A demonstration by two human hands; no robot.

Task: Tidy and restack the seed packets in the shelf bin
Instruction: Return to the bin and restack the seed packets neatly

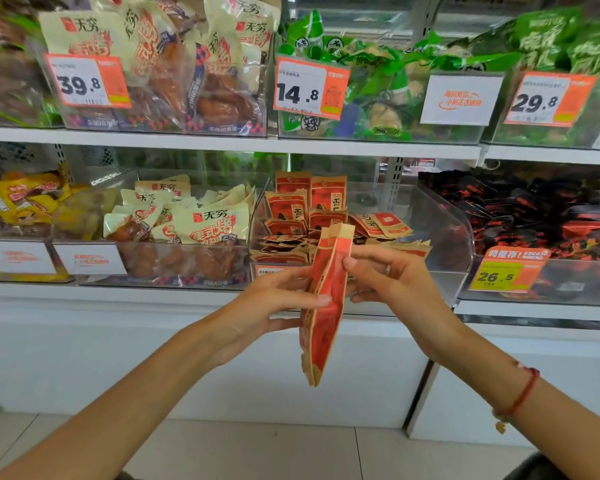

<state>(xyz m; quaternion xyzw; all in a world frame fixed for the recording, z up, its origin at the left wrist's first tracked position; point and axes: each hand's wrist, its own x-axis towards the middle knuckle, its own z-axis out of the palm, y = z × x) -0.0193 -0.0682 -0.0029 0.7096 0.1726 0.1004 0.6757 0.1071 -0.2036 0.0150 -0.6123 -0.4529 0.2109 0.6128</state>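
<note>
Both the left hand [274, 303] and right hand [392, 275] pinch a thin stack of seed packets [326, 306] edge-up before the bin [444, 237], where a loose pinch could let them fan and drop.

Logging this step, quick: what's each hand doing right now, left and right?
Left hand: pinches the stack of red seed packets from the left.
Right hand: grips the same stack near its top, from the right.

I see white shelving [222, 142] in two tiers, clear bins of snack bags [160, 64], orange price tags [310, 87], and pale floor tiles [257, 452] below.
</note>
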